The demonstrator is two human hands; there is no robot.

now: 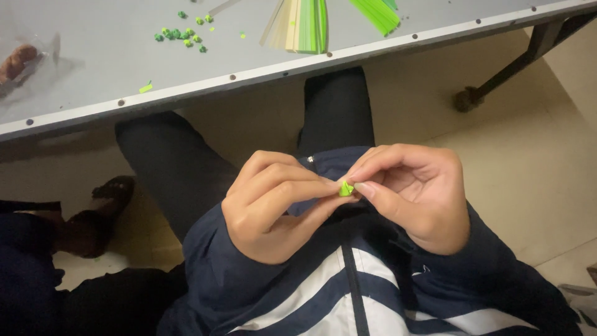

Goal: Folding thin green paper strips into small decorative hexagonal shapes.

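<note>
Below the table edge (261, 73), above the lap, a small green folded paper piece (346, 188) sits pinched between left hand (273, 208) and right hand (413, 196), both sets of fingertips closed on it from opposite sides.

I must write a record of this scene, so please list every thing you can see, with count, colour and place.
folded paper piece: one, light green, pinched between both hands above the lap
small folded pieces: about a dozen, green, scattered on the table, far left
paper strips: one fanned bundle, cream to green, table's far edge
loose strips: one bunch, bright green, right of the bundle
table: one, grey, studded rim, above the knees
plastic bag: one, clear, table's left end
left hand: one, fingertip grip on the piece
right hand: one, same grip
</note>
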